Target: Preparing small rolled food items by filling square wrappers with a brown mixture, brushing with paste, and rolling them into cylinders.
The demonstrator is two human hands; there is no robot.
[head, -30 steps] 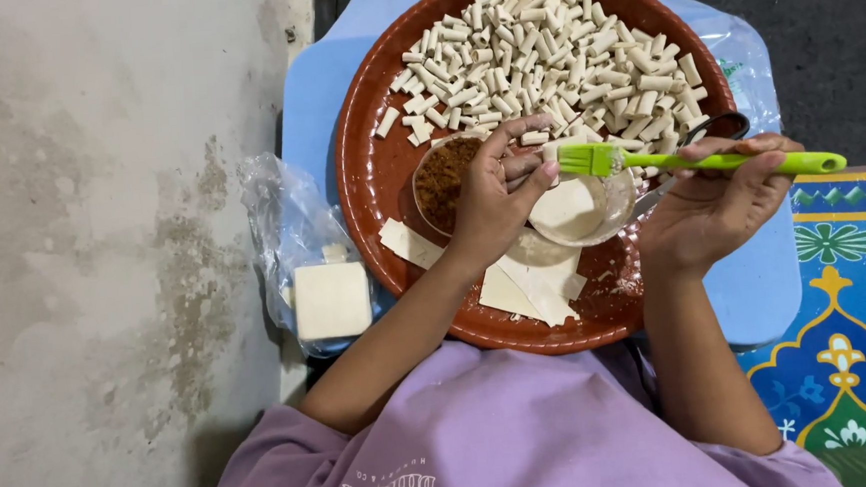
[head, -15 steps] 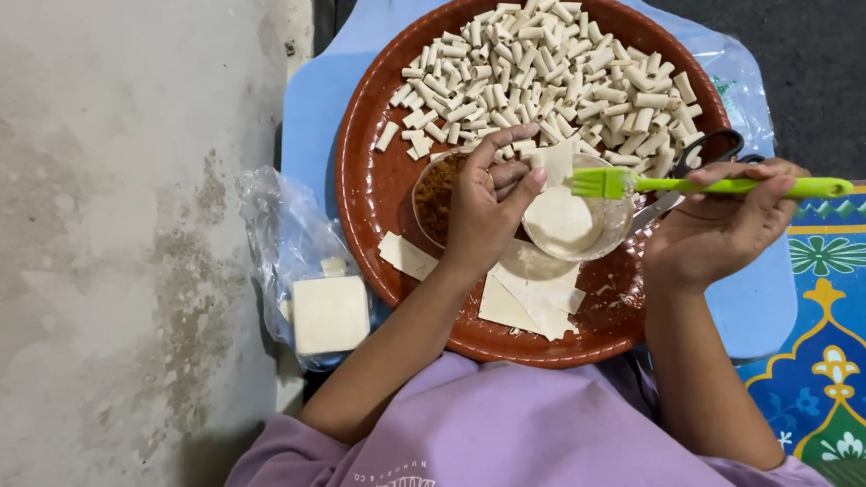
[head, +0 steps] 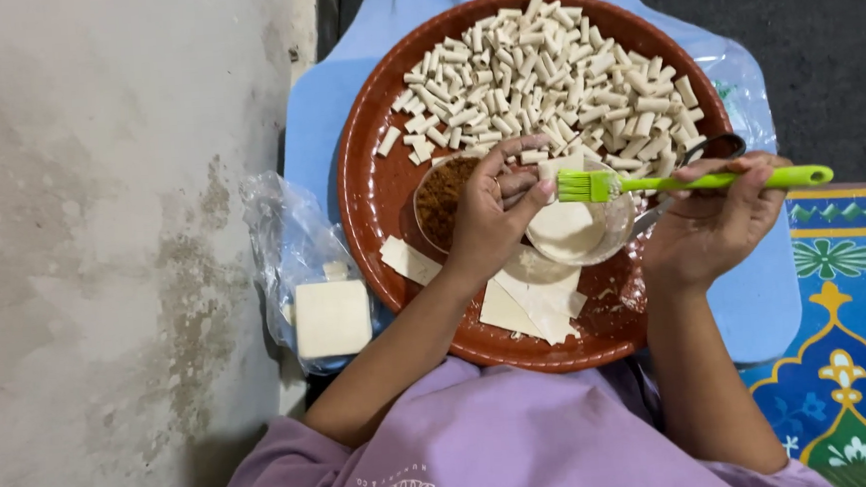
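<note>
Horizontally across the centre right of the frame lies the green silicone pastry brush [head: 695, 181], its long axis running left to right, bristles pointing left and handle end pointing right. The right hand [head: 717, 218] has its fingers curled round the handle, thumb pressed on top. The bristles touch a small pale dough roll [head: 552, 169] pinched between the fingertips of the left hand [head: 492, 220], whose other fingers are loosely bent. Just below sits a small clear bowl of white paste [head: 574, 230], beside a bowl of brown crumbly filling [head: 442, 201]. All rest on a round brown clay tray [head: 370, 197], heaped above with finished pale rolls [head: 543, 76]; flat dough squares [head: 532, 308] lie at its lower edge.
</note>
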